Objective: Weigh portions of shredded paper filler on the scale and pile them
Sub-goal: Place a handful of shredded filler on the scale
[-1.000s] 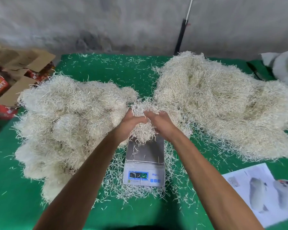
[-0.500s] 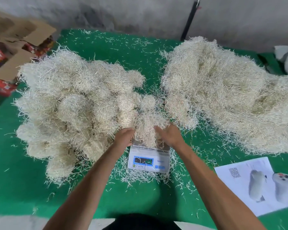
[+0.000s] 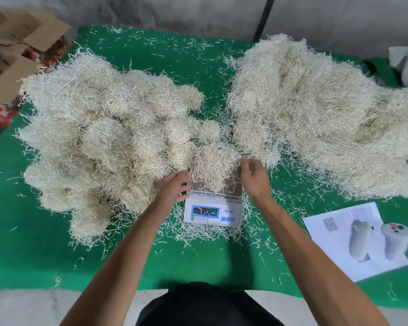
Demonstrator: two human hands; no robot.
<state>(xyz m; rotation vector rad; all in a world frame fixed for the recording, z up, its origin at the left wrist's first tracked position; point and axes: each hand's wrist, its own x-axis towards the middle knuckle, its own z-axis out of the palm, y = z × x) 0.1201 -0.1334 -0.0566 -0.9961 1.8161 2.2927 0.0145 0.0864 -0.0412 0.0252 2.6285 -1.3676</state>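
Single head-worn, wide-angle view, looking forward and steeply down at close range. The scale [image 3: 213, 209] sits centre frame; green table [image 3: 33, 250] fills most of it. Wall along top edge.

Cardboard boxes [image 3: 21, 57] far left; printed sheet [image 3: 356, 241] near right; green mat [image 3: 21, 250]

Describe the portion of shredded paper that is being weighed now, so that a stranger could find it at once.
Start at the green table cover and find the small white scale near its front middle. The portion sits on the scale's metal platform, between the left hand and the right hand. Unlike the big left pile and right pile, it rests on the scale, not the cover.
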